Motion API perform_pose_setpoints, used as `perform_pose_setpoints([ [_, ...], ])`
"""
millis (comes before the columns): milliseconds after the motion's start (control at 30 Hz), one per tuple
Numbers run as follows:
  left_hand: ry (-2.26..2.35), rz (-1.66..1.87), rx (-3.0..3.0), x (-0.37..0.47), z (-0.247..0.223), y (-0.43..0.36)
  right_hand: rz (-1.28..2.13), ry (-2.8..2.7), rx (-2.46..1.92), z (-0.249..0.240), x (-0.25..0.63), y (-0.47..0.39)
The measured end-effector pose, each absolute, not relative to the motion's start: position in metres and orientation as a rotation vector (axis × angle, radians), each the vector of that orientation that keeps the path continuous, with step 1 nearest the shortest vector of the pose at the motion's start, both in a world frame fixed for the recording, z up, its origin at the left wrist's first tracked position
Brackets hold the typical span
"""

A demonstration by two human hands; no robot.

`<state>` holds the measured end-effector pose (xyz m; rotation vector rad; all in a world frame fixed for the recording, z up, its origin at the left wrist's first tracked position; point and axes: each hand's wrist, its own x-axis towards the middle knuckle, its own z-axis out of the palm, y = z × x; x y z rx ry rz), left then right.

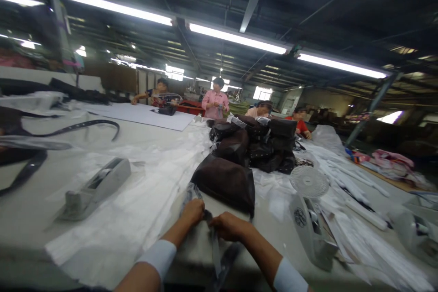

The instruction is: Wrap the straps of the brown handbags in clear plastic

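Observation:
A dark brown leather-like bag [224, 180] lies on the worktable just beyond my hands. Running from it toward me is a dark strap [228, 259], partly covered in clear plastic, whose loose end hangs down at the table's near edge. My left hand [193, 212] is closed round the strap close to the bag. With fingers pinched, my right hand [227, 226] grips the same strap a short way to the right. A short dark piece of it shows between the two hands. Motion blur hides the finer detail.
More dark bags [256, 141] are piled behind. Grey tape dispensers stand left [97, 187] and right [313, 232]. White plastic sheets [137, 196] cover much of the table. A small round white fan [310, 181] sits at right. Several co-workers, one in a pink shirt [215, 102], are across the table.

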<state>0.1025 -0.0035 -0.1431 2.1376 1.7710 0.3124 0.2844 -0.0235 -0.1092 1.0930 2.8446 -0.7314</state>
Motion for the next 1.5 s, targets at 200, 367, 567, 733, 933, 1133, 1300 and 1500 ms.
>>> perform_pose_setpoints([
  [200, 1.757, 0.360, 2.091, 0.095, -0.144, 0.001, -0.274, 2.926, 1.395, -0.120, 0.270, -0.023],
  [367, 1.655, 0.344, 2.087, 0.088, -0.138, -0.005, -0.096, 2.832, 1.838, -0.135, 0.259, -0.019],
  [567, 1.741, 0.365, 2.041, 0.102, -0.142, -0.010, -0.088, 2.549, 2.255, -0.157, 0.245, -0.019],
  [733, 1.915, 0.398, 1.959, 0.115, -0.150, -0.005, -0.269, 2.523, 2.158, -0.148, 0.237, -0.023],
  [933, 1.978, 0.398, 1.916, 0.120, -0.154, -0.001, -0.538, 2.761, 1.699, -0.116, 0.263, -0.008],
  [1133, 1.967, 0.393, 1.904, 0.121, -0.150, 0.002, -0.587, 2.951, 1.206, -0.106, 0.276, 0.011],
  [1300, 1.903, 0.362, 1.874, 0.119, -0.145, 0.007, -0.561, 3.126, 1.012, -0.119, 0.275, 0.008],
  [1500, 1.702, 0.309, 2.006, 0.120, -0.139, -0.005, -0.407, 3.022, 1.775, -0.150, 0.286, -0.016],
])
